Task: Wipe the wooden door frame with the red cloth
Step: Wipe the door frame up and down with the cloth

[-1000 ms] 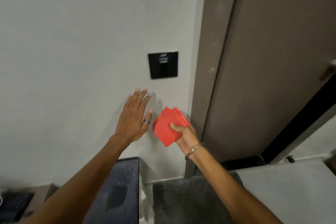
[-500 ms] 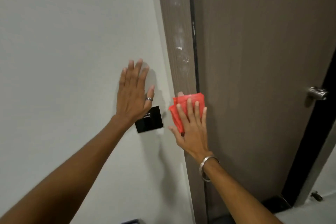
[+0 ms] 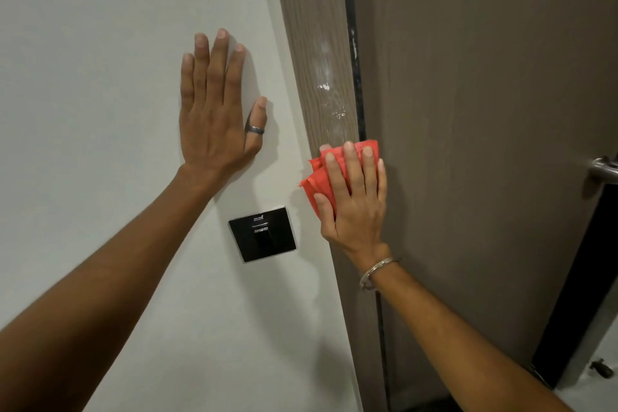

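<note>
The wooden door frame [image 3: 317,43] runs as a brown grained strip between the white wall and the door. White smears and specks mark it above my right hand. My right hand [image 3: 354,201] lies flat on the frame, pressing the folded red cloth [image 3: 314,187] against it; the cloth sticks out to the left and above my fingers. My left hand [image 3: 217,110] rests flat on the white wall to the left of the frame, fingers spread, holding nothing.
A black square switch plate [image 3: 262,233] sits on the wall below my left hand. The brown door [image 3: 485,144] fills the right side, with a metal handle [image 3: 603,169] at the right edge. A dark gap and a floor stopper [image 3: 600,367] show at the lower right.
The view has risen from floor level. My right hand brought the cloth from beside the frame onto it and pressed it flat. My left hand moved up onto the wall above the switch plate.
</note>
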